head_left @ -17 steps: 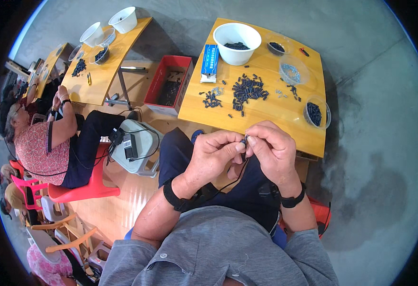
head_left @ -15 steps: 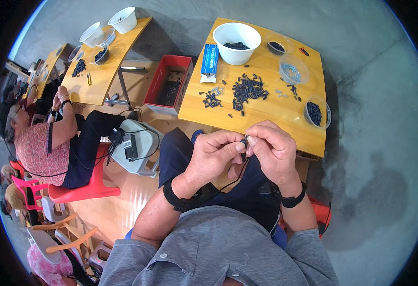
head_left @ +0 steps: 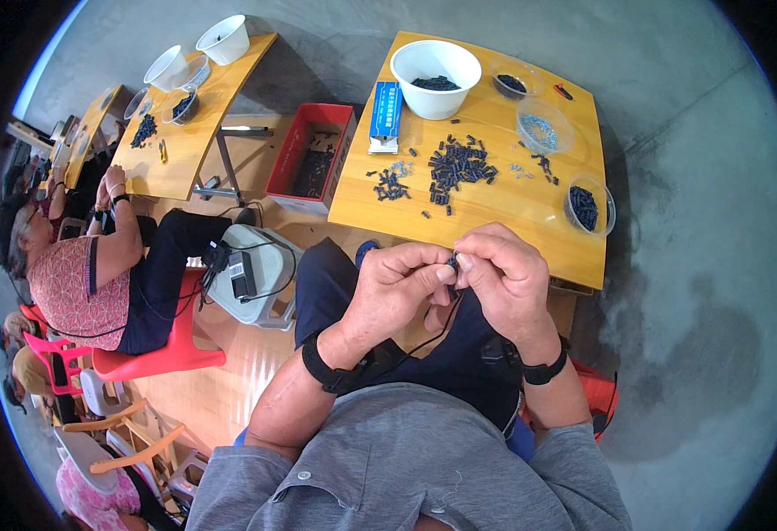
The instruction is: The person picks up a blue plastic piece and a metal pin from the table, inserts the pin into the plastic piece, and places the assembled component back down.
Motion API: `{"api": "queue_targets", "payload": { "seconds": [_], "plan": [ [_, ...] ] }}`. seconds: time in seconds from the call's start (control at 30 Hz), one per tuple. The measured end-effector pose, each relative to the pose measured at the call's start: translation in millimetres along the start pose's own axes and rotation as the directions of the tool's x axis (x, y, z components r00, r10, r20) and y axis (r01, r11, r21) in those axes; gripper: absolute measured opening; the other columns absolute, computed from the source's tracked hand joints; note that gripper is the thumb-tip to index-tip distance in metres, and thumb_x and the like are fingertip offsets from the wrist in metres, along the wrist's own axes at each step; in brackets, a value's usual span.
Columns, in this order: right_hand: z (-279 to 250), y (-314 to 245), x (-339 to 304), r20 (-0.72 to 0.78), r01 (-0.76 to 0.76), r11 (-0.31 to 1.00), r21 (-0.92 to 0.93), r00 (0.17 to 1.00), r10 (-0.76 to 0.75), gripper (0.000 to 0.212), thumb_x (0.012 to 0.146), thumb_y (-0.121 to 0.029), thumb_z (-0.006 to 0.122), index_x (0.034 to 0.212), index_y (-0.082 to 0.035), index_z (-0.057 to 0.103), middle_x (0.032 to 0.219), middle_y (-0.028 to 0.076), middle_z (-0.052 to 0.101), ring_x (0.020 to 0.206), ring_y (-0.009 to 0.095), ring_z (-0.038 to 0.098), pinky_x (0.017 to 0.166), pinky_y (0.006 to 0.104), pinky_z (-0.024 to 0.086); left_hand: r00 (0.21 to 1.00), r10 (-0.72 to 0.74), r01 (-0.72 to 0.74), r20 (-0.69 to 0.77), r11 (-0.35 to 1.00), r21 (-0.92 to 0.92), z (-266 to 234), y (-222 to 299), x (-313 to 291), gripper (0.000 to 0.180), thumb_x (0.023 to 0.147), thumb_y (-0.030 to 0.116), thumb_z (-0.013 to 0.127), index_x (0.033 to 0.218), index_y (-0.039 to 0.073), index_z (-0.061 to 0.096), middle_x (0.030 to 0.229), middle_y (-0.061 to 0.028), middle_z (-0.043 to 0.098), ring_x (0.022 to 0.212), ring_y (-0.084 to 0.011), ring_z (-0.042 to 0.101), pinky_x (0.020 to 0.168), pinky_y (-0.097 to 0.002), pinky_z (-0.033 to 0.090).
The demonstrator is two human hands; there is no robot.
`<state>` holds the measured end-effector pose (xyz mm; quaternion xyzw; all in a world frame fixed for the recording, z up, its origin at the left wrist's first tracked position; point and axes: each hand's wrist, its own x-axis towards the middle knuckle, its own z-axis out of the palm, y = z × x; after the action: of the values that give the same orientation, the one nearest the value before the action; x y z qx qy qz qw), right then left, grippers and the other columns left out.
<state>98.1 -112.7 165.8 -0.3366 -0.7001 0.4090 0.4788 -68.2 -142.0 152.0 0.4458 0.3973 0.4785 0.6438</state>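
Note:
Above my lap, near the table's front edge, my left hand (head_left: 388,288) pinches a small black piece (head_left: 453,263) between thumb and forefinger. My right hand (head_left: 508,279) closes on the upper end of the same piece, thumb against it, and the two sets of fingertips meet. Most of the piece is covered by the fingers, so its exact kind does not show. On the table beyond lies a loose pile of short black cylindrical pieces (head_left: 459,168). To its left is a smaller heap of black pieces (head_left: 392,188) with little silvery parts beside it.
The yellow table (head_left: 530,230) bears a white tub (head_left: 436,102), a blue box (head_left: 386,113), a clear bowl of silvery parts (head_left: 543,128) and a bowl of black pieces (head_left: 585,208). A red carton (head_left: 313,150) and grey stool (head_left: 251,270) stand left. Another person (head_left: 83,274) sits farther left.
Both hands keep their pinch on the small black piece, with only slight finger movement. The view has shifted a little, moving the table slightly left in the picture.

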Motion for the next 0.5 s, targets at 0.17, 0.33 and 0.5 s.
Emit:
{"api": "queue_targets", "payload": {
  "seconds": [0.17,0.33,0.5],
  "plan": [
    [0.3,5.6,1.3,0.016,0.051,0.998,-0.040,0.999,-0.050,0.009,0.083,0.006,0.057,0.091,0.004,0.061,0.082,0.010,0.059,0.062,0.012,0.058,0.055,0.0231,0.047,1.000,-0.023,0.022,-0.013,0.999,-0.040,1.1,-2.2,1.2,0.011,0.090,0.008,0.059,0.096,0.001,0.065,0.073,-0.0010,0.064,0.062,-0.0049,0.059,0.051,-0.0171,0.044],
    [0.1,3.5,-0.4,0.015,-0.082,0.990,0.119,0.997,0.081,0.007,0.085,0.004,0.056,0.091,0.004,0.060,0.082,0.008,0.058,0.064,0.010,0.057,0.057,0.0219,0.046,1.000,0.003,-0.003,-0.013,1.000,-0.001,1.0,-2.2,2.9,0.010,0.090,0.008,0.059,0.096,0.001,0.065,0.072,-0.0010,0.064,0.062,-0.0051,0.059,0.051,-0.0171,0.044],
    [1.1,2.1,-0.4,-0.020,-0.117,0.958,0.261,0.992,0.126,0.006,0.087,0.003,0.056,0.091,0.004,0.060,0.084,0.007,0.057,0.064,0.009,0.056,0.058,0.0210,0.046,0.999,0.048,-0.048,-0.005,0.998,0.031,2.7,2.6,3.6,0.010,0.090,0.007,0.059,0.094,0.001,0.065,0.072,-0.0015,0.064,0.063,-0.0051,0.059,0.051,-0.0174,0.044]
  ]
}}
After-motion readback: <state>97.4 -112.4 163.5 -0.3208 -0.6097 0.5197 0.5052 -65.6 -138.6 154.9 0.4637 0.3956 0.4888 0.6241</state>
